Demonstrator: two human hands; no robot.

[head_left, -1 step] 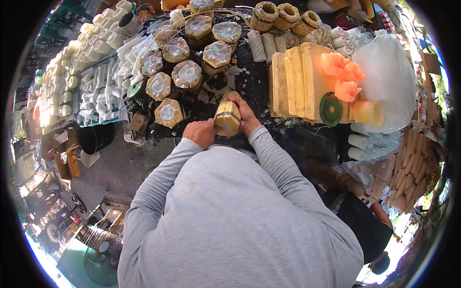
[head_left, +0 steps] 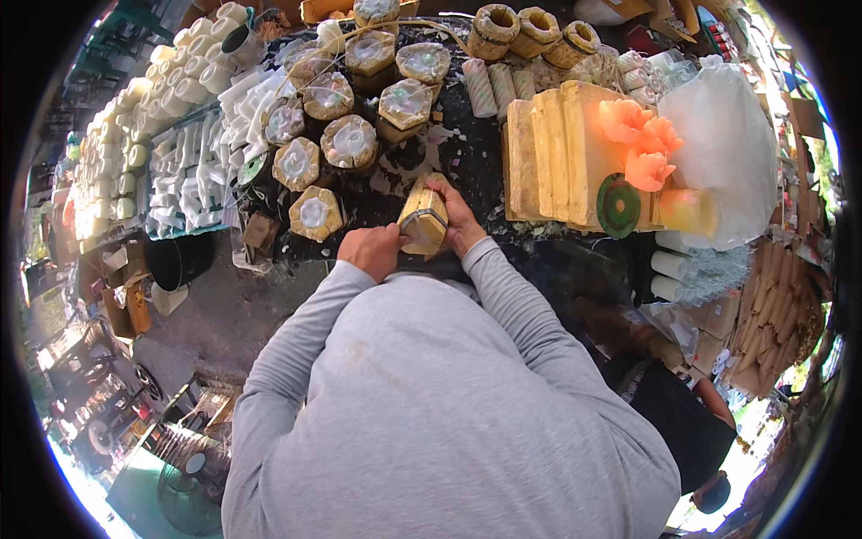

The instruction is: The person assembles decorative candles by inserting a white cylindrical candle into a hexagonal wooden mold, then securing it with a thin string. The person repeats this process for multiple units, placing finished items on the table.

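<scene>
A yellowish hexagonal mold (head_left: 420, 214) with a dark band around it lies tilted between my hands at the near edge of the dark table. My right hand (head_left: 458, 214) is closed around its right side, thumb towards the far end. Against the lower left edge, by the band, my left hand (head_left: 371, 249) is closed with its fingertips on the mold. Whether those fingertips also pinch something small is hidden. To the left stands a filled hexagonal mold (head_left: 316, 214) with pale wax in its top, and several more like it are grouped behind.
Stacked yellow slabs (head_left: 548, 162) stand to the right, beside orange flower-shaped pieces (head_left: 642, 139) and a plastic bag (head_left: 718, 135). White candles (head_left: 189, 85) crowd the far left. Empty-looking molds (head_left: 494, 31) line the back. A person in black (head_left: 673, 413) is at lower right.
My left hand has shifted slightly left, and the near end of the mold has turned a little. My right hand keeps its hold.
</scene>
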